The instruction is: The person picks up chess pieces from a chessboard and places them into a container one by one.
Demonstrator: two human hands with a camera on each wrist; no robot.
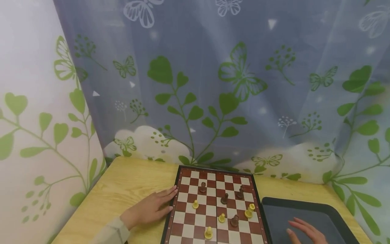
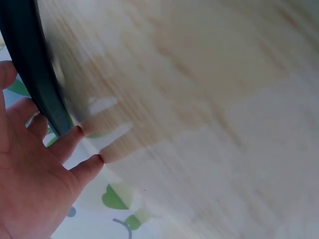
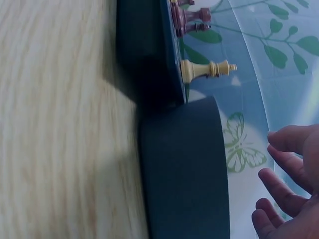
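Observation:
A red-and-white chessboard (image 1: 194, 229) with a dark frame lies on the table. My left hand (image 1: 152, 206) rests at its left edge, fingers stretched toward the frame. In the left wrist view, the fingertips lie along the dark board side (image 2: 45, 74). My right hand (image 1: 307, 232) hovers over a dark tray (image 1: 300, 203), fingers spread and holding nothing. On the board stand several brown pieces, among them one (image 1: 234, 221) at lower right, and several yellow ones. A tall yellow king (image 3: 204, 68) stands near the board's right edge, beside the tray.
The wooden table (image 1: 137, 176) extends left of the board. Behind it hangs a blue curtain (image 1: 195, 40) printed with leaves and butterflies, reaching the table's back edge. The tray sits against the board's right side.

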